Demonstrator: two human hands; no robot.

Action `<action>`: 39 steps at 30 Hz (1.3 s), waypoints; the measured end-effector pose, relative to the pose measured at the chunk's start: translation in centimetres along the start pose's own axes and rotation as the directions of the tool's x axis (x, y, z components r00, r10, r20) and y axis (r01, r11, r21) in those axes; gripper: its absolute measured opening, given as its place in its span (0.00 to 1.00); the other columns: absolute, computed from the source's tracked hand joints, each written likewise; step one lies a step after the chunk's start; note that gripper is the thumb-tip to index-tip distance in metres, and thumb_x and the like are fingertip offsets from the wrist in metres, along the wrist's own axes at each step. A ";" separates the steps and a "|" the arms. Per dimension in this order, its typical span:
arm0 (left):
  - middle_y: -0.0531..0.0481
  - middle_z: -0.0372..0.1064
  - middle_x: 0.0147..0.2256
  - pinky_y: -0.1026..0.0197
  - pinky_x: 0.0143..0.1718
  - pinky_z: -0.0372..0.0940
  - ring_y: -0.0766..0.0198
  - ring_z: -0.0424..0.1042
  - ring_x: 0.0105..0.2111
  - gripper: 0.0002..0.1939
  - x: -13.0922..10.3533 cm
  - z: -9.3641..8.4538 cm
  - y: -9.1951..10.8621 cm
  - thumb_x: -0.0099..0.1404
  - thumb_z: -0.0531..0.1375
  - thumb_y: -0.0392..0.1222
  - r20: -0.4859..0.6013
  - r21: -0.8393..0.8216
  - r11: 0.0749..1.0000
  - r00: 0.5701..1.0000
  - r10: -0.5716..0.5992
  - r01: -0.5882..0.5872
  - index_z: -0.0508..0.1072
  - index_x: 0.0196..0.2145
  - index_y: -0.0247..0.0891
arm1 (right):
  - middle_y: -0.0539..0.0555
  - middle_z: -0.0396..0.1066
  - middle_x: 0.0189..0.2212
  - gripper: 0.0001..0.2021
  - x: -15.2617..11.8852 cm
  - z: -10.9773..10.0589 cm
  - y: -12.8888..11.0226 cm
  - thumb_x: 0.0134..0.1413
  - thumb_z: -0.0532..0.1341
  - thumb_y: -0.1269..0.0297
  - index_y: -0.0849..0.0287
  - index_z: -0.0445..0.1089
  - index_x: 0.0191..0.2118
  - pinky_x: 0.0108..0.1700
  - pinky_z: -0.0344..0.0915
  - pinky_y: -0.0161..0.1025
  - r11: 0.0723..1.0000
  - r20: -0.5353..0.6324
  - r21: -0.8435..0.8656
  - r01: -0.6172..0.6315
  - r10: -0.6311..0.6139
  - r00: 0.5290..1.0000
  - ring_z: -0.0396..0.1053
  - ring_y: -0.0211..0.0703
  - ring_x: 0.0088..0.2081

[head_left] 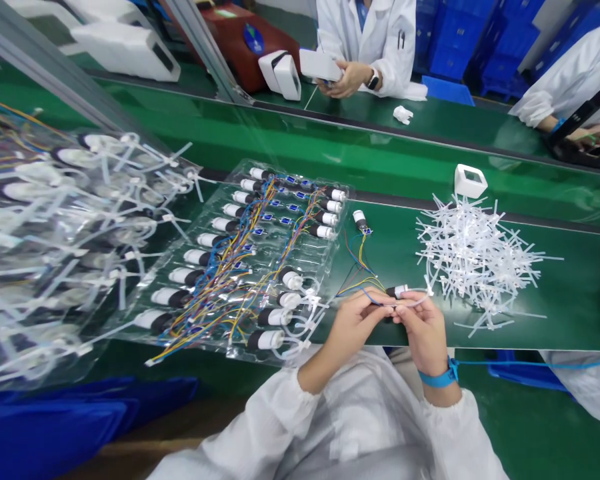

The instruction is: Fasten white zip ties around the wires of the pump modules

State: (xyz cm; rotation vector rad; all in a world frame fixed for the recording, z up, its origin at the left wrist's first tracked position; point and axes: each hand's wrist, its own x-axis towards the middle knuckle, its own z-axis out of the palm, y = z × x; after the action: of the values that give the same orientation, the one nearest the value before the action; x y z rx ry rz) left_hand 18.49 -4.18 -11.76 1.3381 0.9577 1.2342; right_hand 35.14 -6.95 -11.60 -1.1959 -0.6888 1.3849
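Observation:
Near the bench's front edge, my left hand (359, 321) pinches the thin wires beside a small black-and-white cylinder (399, 291). My right hand (423, 325), with a blue band at the wrist, has its fingers closed on the same part and its white tube, fingertips almost touching those of my left hand. Coloured wires trail from my left fingers up and left. Just above lies another black-and-white cylinder (360, 220) with a small blue board and wires. The fingers partly hide the held piece.
A clear tray (305, 257) of wired cylinders lies left, with more bagged or trayed pieces (70, 247) beyond. White plastic strips (473, 257) are heaped right, below a small white housing (470, 181). Across the green divider, a person's hands (347, 79) hold a white device; another person works far right.

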 end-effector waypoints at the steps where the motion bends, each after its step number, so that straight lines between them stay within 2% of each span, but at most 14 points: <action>1: 0.43 0.84 0.42 0.54 0.49 0.75 0.55 0.82 0.43 0.07 0.1 0.0 -0.1 0.74 0.71 0.46 -0.007 -0.024 1.000 1.000 -0.002 0.001 0.87 0.42 0.41 | 0.50 0.82 0.32 0.15 0.0 0.0 0.1 0.56 0.80 0.61 0.54 0.81 0.47 0.41 0.77 0.40 1.000 0.001 0.011 0.001 -0.001 1.000 0.79 0.43 0.33; 5: 0.43 0.83 0.42 0.54 0.48 0.76 0.55 0.81 0.45 0.10 0.2 0.0 -0.5 0.72 0.73 0.50 -0.020 -0.071 0.997 1.000 -0.007 0.006 0.86 0.40 0.41 | 0.51 0.82 0.32 0.14 0.0 0.1 0.4 0.58 0.80 0.56 0.55 0.81 0.42 0.42 0.77 0.39 0.999 0.003 0.046 0.009 -0.009 1.000 0.79 0.42 0.34; 10: 0.45 0.82 0.39 0.54 0.48 0.75 0.56 0.81 0.42 0.09 -0.3 -0.2 -0.4 0.73 0.72 0.48 -0.023 -0.015 0.999 0.998 -0.052 0.051 0.85 0.40 0.40 | 0.53 0.82 0.33 0.15 0.0 0.1 0.7 0.56 0.81 0.53 0.56 0.83 0.41 0.44 0.79 0.42 0.999 0.054 0.038 -0.004 0.002 0.999 0.80 0.44 0.34; 19: 0.45 0.80 0.39 0.55 0.46 0.75 0.56 0.80 0.40 0.12 -0.4 -0.4 -0.1 0.75 0.70 0.51 -0.001 0.017 0.998 0.999 -0.054 0.054 0.83 0.40 0.40 | 0.53 0.83 0.33 0.11 0.1 0.6 0.5 0.55 0.80 0.56 0.56 0.85 0.37 0.39 0.78 0.42 0.999 0.042 0.010 0.039 -0.040 0.998 0.78 0.44 0.32; 26: 0.45 0.81 0.38 0.54 0.46 0.74 0.56 0.79 0.40 0.09 -0.6 -0.7 0.1 0.75 0.70 0.48 0.015 0.070 0.996 0.999 -0.049 0.048 0.84 0.40 0.41 | 0.54 0.83 0.32 0.10 0.4 0.3 0.2 0.53 0.81 0.57 0.56 0.86 0.33 0.37 0.78 0.41 1.000 0.096 0.006 0.013 -0.013 0.995 0.79 0.45 0.31; 30: 0.46 0.80 0.38 0.55 0.46 0.74 0.56 0.80 0.40 0.10 -0.3 -0.8 -0.3 0.74 0.71 0.49 0.012 0.040 0.998 0.998 -0.056 0.055 0.84 0.39 0.40 | 0.54 0.84 0.32 0.10 0.5 0.6 0.2 0.52 0.81 0.57 0.57 0.86 0.33 0.37 0.79 0.41 1.000 0.093 0.026 0.005 -0.007 0.996 0.80 0.45 0.32; 34: 0.47 0.80 0.39 0.56 0.46 0.75 0.57 0.79 0.41 0.12 0.0 -0.7 -1.0 0.73 0.71 0.51 -0.009 0.005 0.994 0.994 -0.111 0.111 0.82 0.40 0.39 | 0.54 0.85 0.33 0.13 0.5 0.7 0.4 0.52 0.82 0.55 0.56 0.87 0.38 0.42 0.80 0.43 0.996 0.104 0.082 0.027 -0.035 0.994 0.81 0.46 0.34; 36: 0.47 0.80 0.40 0.56 0.48 0.74 0.57 0.79 0.42 0.12 0.0 -0.7 -1.3 0.73 0.71 0.51 -0.018 0.008 0.992 0.992 -0.122 0.122 0.82 0.41 0.39 | 0.55 0.85 0.35 0.16 0.5 0.6 0.6 0.53 0.82 0.52 0.56 0.87 0.42 0.45 0.80 0.43 0.994 0.124 0.112 0.019 -0.032 0.992 0.82 0.46 0.36; 39: 0.46 0.80 0.43 0.55 0.54 0.73 0.57 0.79 0.47 0.13 0.1 -0.8 -1.6 0.72 0.72 0.52 -0.019 -0.002 0.997 0.997 -0.076 0.076 0.82 0.42 0.39 | 0.56 0.86 0.37 0.20 0.4 0.4 0.8 0.55 0.80 0.46 0.58 0.87 0.43 0.46 0.79 0.42 0.988 0.141 0.154 -0.003 -0.019 0.990 0.82 0.45 0.37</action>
State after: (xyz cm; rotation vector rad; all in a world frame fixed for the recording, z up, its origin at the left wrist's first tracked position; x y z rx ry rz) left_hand 17.90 -3.74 -13.36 1.2799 1.0120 1.1911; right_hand 34.54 -6.63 -12.36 -0.9790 -0.6725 1.4993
